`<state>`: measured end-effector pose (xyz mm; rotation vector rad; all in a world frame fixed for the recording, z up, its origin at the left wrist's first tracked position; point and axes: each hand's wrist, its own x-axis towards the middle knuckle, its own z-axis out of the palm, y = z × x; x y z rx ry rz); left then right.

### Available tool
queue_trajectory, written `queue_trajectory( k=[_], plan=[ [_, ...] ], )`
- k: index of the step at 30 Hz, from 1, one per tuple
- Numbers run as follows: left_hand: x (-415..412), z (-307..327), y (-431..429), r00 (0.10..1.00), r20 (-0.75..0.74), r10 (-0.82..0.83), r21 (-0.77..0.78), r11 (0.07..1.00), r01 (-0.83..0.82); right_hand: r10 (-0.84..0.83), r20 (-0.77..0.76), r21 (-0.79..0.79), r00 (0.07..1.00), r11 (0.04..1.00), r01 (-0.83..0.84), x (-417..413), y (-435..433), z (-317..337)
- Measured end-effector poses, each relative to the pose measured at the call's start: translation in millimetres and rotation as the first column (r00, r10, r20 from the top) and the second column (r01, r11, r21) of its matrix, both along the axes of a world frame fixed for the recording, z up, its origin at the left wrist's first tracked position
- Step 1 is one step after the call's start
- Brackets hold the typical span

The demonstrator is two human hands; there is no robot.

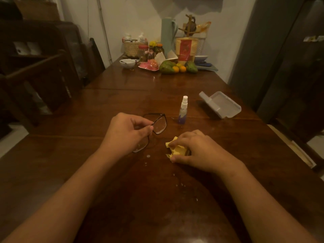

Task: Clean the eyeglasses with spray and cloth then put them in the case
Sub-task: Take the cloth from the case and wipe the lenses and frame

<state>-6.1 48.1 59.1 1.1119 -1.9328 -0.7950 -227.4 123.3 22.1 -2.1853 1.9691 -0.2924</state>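
Black-framed eyeglasses (159, 125) are held just above the wooden table (122, 95); my left hand (126, 132) pinches the frame at the bridge and covers part of one lens. My right hand (194, 148) lies to the right on the table, its fingers curled round a crumpled yellow cloth (176, 149). A small spray bottle (183, 109) with a white nozzle stands upright behind the glasses. To the right of it a clear plastic glasses case (222, 106) lies open with nothing inside.
Several water drops (148, 156) dot the table in front of my hands. At the far end stand a bowl (127, 62), fruit (167, 67), jars, a basket (132, 48) and a flask. Dark chairs stand at the left, a dark cabinet at the right.
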Motion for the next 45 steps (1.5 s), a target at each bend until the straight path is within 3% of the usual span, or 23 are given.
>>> queue_trajectory(
  k=[6, 8, 12, 14, 17, 20, 22, 26, 32, 41, 45],
  plan=[
    [-1.8, -1.6, 1.4, 1.000, 0.015, -0.019, -0.018, 1.000, 0.020, 0.025, 0.102, -0.087, 0.994, 0.996, -0.016, 1.7, -2.3, -0.1],
    [-2.4, -1.8, 1.7, 1.000, 0.016, -0.019, -0.010, 1.000, 0.019, -0.008, 0.214, -0.100, 0.977, 0.995, 0.030, 0.1, -3.0, 0.6],
    [-3.7, -2.9, 2.9, 0.998, -0.041, -0.048, 0.043, 0.998, 0.050, -0.045, 0.592, -0.162, 0.805, 0.971, 0.173, 0.4, 1.6, 9.0],
    [-4.9, -2.9, 4.6, 0.993, -0.096, -0.064, 0.083, 0.994, 0.073, 0.021, 0.666, -0.287, 0.745, 0.930, 0.230, 5.2, 4.2, 15.3],
    [-7.6, -1.3, 8.3, 0.979, -0.166, -0.118, 0.112, 0.984, 0.137, 0.087, 0.570, -0.477, 0.817, 0.844, 0.243, 14.1, 6.6, 17.8],
    [-7.6, 0.3, 11.2, 0.955, -0.246, -0.168, 0.107, 0.974, 0.199, 0.025, 0.233, -0.652, 0.972, 0.746, 0.137, 21.2, 8.7, 13.1],
    [-5.8, 0.7, 10.1, 0.936, -0.316, -0.157, 0.136, 0.969, 0.209, -0.009, 0.044, -0.713, 0.999, 0.700, 0.037, 24.7, 8.3, 11.3],
    [-1.0, 1.6, 4.6, 0.900, -0.420, -0.113, 0.217, 0.951, 0.221, -0.013, -0.101, -0.748, 0.995, 0.660, -0.067, 27.9, 5.7, 10.9],
    [-1.2, 1.4, 5.7, 0.881, -0.450, -0.145, 0.234, 0.933, 0.272, -0.038, 0.009, -0.773, 0.999, 0.633, 0.031, 25.4, 4.7, 12.7],
    [-0.7, 5.9, 10.4, 0.867, -0.479, -0.136, 0.258, 0.923, 0.287, -0.007, -0.111, -0.763, 0.994, 0.641, -0.081, 27.4, 2.7, 12.0],
    [-2.3, 6.6, 12.4, 0.862, -0.490, -0.131, 0.259, 0.922, 0.288, -0.034, -0.034, -0.756, 0.999, 0.654, -0.004, 16.9, 1.4, 10.9]
  ],
)
